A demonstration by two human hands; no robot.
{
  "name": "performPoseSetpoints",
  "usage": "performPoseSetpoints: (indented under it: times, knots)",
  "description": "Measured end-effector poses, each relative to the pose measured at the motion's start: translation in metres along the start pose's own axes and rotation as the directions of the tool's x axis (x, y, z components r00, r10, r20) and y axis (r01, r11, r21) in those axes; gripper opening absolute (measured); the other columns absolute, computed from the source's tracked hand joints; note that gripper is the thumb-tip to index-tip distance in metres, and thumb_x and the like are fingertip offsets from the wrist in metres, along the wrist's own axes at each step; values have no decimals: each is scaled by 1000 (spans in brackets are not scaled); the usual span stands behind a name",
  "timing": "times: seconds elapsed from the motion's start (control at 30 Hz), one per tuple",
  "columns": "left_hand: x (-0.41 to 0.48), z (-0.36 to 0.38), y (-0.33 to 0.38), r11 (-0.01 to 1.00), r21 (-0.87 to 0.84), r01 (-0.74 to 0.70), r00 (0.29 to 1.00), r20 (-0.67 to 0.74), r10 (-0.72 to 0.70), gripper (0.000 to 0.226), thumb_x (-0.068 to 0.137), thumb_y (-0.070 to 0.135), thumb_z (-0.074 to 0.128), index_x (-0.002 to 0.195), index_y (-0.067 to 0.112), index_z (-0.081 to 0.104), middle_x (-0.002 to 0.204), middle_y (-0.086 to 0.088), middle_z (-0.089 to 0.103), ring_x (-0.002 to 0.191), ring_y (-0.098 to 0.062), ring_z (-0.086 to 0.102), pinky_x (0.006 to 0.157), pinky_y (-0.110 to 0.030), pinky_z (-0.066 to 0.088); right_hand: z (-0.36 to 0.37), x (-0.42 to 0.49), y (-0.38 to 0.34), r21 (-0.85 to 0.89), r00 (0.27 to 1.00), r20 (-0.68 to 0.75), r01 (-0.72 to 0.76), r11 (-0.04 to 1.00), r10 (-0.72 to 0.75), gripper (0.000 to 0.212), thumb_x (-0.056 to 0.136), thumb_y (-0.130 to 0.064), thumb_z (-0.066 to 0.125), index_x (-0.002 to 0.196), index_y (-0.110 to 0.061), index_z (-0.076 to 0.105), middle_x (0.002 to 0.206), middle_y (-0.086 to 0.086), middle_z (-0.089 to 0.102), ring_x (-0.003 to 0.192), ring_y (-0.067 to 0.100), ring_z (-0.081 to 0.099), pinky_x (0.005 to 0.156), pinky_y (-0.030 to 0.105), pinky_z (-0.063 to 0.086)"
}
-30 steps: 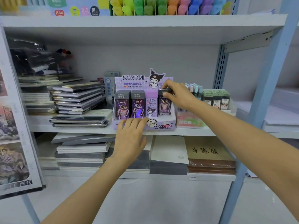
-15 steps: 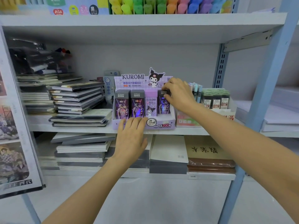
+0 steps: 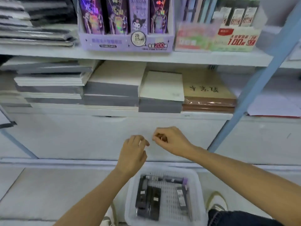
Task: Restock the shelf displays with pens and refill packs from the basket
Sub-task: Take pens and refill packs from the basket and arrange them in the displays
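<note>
Below the shelf (image 3: 146, 57) our left hand (image 3: 132, 154) hangs empty, right hand (image 3: 172, 141) grip unclear; next, we fetch 1 refill pack (image 3: 142, 195) from the basket (image 3: 162, 170).

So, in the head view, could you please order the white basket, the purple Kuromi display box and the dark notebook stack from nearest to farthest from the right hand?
From the right hand:
1. White basket, just below it on the floor.
2. Purple Kuromi display box, upper shelf, up-left.
3. Dark notebook stack, upper shelf, far left.
</note>
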State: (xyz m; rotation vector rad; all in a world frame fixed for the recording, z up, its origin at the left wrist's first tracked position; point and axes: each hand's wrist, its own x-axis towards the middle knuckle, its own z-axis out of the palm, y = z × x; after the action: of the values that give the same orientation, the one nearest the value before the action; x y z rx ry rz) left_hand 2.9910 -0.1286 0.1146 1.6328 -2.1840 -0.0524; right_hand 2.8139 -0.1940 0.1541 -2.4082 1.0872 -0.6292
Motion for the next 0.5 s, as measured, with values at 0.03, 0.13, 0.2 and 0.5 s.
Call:
performPoseSetpoints:
  times: [0.03,0.13,0.2,0.5]
  knots:
    - [-14,20,-5,999,-12,32,992,119,-31,33,83,2,61,115,5,64,120,-13,60,115,-33,54,92,-40,41,22,-12,20,12,994,75,-82,997,81,10,93,-20,58,89,-17,67,74,-8,64,65,12,56,65,31,49]
    - [-51,77,-19,994,14,109,926,361,-107,43,96,19,48,139,14,45,153,-7,34,143,-24,27,113,-32,22,82,-53,74,-41,927,248,-281,959,282,12,94,-20,56,100,-14,65,91,2,68,79,19,62,73,33,51]
    - [-71,106,-29,985,86,148,865,472,-172,53,101,28,40,151,17,25,163,-3,8,150,-21,5,120,-32,8,115,-84,101,-96,870,286,-391,915,402,16,95,-19,54,108,-13,62,104,5,64,92,22,62,78,32,49]
    - [-118,163,-51,983,95,157,905,386,-181,66,88,25,68,145,3,41,158,-11,18,146,-31,19,113,-42,24,196,-140,146,-355,839,120,-463,812,531,37,91,-10,57,128,-15,53,129,3,52,120,21,46,100,30,33]
